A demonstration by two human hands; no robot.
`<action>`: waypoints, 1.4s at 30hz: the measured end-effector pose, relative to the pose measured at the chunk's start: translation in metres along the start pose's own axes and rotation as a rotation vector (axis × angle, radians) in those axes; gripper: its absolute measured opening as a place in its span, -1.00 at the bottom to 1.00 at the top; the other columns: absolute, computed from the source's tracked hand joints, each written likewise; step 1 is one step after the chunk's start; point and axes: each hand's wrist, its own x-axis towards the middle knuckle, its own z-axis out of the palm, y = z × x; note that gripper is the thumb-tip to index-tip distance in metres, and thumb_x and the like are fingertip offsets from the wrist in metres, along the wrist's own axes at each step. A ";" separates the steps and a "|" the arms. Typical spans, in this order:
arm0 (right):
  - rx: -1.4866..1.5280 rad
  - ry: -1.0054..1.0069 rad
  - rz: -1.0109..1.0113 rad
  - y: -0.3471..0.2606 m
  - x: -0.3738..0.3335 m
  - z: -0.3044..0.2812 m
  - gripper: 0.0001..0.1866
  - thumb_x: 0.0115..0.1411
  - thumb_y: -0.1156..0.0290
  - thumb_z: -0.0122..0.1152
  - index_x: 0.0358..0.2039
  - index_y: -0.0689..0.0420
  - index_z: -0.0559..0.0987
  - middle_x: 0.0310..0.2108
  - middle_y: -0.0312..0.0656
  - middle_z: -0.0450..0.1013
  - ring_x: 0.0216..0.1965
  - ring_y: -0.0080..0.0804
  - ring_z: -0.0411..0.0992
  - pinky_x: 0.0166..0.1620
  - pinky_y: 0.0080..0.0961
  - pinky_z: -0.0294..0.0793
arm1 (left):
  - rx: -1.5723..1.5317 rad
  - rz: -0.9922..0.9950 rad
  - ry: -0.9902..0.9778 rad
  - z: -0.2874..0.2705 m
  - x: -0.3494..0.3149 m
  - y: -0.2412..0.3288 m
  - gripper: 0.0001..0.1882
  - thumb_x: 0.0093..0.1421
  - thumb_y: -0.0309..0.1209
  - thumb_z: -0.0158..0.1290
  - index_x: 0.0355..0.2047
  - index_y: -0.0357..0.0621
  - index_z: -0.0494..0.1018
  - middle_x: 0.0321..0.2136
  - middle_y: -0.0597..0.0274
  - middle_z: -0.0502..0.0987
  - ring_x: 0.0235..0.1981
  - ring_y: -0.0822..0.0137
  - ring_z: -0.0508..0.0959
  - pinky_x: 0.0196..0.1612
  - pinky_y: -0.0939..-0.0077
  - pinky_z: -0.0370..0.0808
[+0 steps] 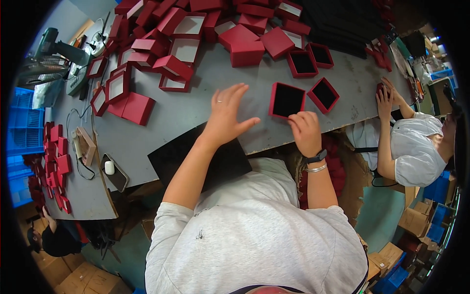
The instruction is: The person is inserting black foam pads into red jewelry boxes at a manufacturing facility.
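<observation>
My left hand [228,113] hovers flat above the grey table [196,110], fingers spread, holding nothing. My right hand [305,131] has its fingers curled at the near edge of a red box [287,99] with a black lining, pressing on its corner. A second red box with black lining [323,94] lies just right of it. Below my left forearm a black foam sheet [171,159] rests at the table's front edge.
A heap of red boxes and lids [186,34], some lined white, fills the far side. Two black-lined boxes [310,59] sit behind. Another person [416,147] works at the right. A phone [113,171] and blue crates [22,127] are at the left.
</observation>
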 end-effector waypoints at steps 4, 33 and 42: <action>-0.323 0.261 0.190 0.000 0.024 -0.010 -0.58 0.06 0.42 0.41 -0.02 0.06 0.59 0.00 -0.18 0.40 0.07 -0.10 0.32 0.13 -0.16 0.33 | 0.170 -0.124 0.025 -0.067 -0.015 0.020 -0.19 0.08 -0.10 0.34 0.26 -0.11 0.29 0.28 0.03 0.28 0.31 -0.05 0.25 0.38 -0.17 0.03; 0.206 -0.287 0.072 -0.017 0.118 0.057 -0.49 0.03 0.36 0.45 0.00 0.18 0.53 -0.20 -0.11 0.48 -0.12 -0.12 0.46 -0.05 -0.26 0.50 | 0.487 -0.445 -0.243 -0.042 -0.193 0.067 0.11 -0.09 0.22 0.34 0.41 0.11 0.17 0.45 -0.01 0.00 0.48 -0.18 -0.10 0.32 -0.52 -0.28; -0.030 -0.424 -0.104 -0.030 0.091 0.050 -0.62 0.09 0.26 0.38 -0.11 0.13 0.59 -0.13 -0.15 0.52 0.02 -0.12 0.43 0.22 -0.17 0.32 | 0.515 -0.569 -0.145 -0.085 -0.186 0.033 0.05 -0.22 -0.42 0.43 0.35 0.22 0.28 0.43 0.21 0.14 0.46 -0.08 0.03 0.39 -0.33 -0.03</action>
